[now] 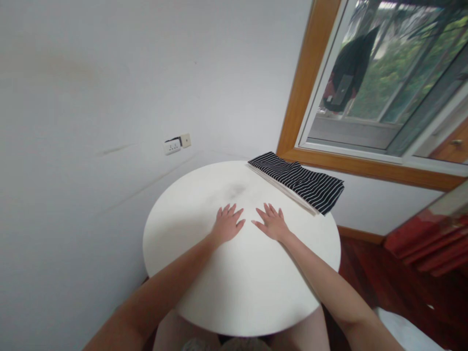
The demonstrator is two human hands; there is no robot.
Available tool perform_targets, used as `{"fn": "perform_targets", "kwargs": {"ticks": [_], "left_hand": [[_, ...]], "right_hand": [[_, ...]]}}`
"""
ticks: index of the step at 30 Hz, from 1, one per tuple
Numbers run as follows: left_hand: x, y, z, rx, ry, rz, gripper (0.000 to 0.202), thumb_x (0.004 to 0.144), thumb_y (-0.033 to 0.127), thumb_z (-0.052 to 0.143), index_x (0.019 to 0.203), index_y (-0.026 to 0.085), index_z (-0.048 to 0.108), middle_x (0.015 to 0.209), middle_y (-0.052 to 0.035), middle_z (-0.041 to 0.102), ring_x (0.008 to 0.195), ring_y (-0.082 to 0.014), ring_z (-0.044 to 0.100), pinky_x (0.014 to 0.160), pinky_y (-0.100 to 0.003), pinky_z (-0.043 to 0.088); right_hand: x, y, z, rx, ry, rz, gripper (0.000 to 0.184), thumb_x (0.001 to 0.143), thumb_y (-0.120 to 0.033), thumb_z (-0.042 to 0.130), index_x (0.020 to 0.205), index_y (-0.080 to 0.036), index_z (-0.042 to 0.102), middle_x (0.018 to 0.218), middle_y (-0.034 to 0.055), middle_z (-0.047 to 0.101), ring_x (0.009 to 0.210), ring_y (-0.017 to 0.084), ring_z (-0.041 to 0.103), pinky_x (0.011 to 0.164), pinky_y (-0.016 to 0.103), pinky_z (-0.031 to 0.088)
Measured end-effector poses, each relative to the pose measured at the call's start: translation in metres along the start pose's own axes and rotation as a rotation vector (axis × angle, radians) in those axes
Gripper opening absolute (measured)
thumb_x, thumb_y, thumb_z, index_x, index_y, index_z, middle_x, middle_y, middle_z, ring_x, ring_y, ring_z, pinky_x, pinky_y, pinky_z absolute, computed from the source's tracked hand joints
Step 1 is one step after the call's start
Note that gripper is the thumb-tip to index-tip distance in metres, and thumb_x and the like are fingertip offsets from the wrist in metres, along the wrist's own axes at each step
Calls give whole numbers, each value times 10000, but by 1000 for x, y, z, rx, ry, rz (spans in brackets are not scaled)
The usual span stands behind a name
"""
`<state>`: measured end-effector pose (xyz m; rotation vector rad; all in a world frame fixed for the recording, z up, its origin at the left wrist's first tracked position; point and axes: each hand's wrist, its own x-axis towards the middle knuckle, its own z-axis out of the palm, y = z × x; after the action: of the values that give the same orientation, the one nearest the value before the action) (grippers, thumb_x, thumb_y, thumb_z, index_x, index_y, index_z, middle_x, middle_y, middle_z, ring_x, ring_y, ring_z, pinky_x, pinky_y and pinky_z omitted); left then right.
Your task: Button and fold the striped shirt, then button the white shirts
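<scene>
I see the left hand (226, 226) and the right hand (274, 225) lying palm-down near the middle of the round white table (252, 282), fingers spread and unclenched. The striped cloth (298, 179) lies at the table's far right edge, nearer the right hand.

Left hand (227, 226) and right hand (273, 226) bare, slim tapering fingers (238, 214), nails too small to make out. Left forearm (171, 284) and right forearm (325, 280) bare too, smooth, slender at the wrist, thicker further back. Thighs (310, 334) cut off at bottom edge; cannot tell if clothed. Grey mottled patch (196, 345) between them, blurred.
</scene>
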<state>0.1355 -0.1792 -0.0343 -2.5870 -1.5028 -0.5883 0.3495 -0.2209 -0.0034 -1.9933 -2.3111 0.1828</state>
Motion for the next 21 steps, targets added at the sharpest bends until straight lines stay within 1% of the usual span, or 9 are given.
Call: {"fn": "perform_targets", "kwargs": {"ticks": [5,10,18,21], "left_hand": [[1,-1,2,4,10,6,481,894,486,382,1319,292,498,1425,-95,421,1328,-328,332,1074,-546,228],[1,-2,4,1,12,2,475,888,482,396,1318,306,498,1425,-85,423,1329,-324,333,1076,-536,236],[0,-1,0,-9,11,-2,475,890,494,395,1310,301,503,1423,-84,427,1327,-318,341,1075,-540,236],[1,-4,-2,-25,3,10,491,888,511,391,1306,282,511,1417,-92,433,1319,-311,361,1075,-526,252]], "right_hand": [[-1,-1,-1,17,5,-3,728,855,-716,138,1462,-324,220,1557,53,56,1424,250,-7,1099,511,-12],[0,0,2,19,24,-7,733,850,-723,140,1459,-324,231,1556,54,66,1425,250,6,1100,516,-2],[2,1,2,16,20,-8,720,857,-714,147,1458,-326,234,1557,46,57,1425,250,10,1102,517,-2],[2,1,3,21,30,-10,723,856,-714,169,1458,-319,238,1554,53,82,1424,251,24,1101,523,8]]}}
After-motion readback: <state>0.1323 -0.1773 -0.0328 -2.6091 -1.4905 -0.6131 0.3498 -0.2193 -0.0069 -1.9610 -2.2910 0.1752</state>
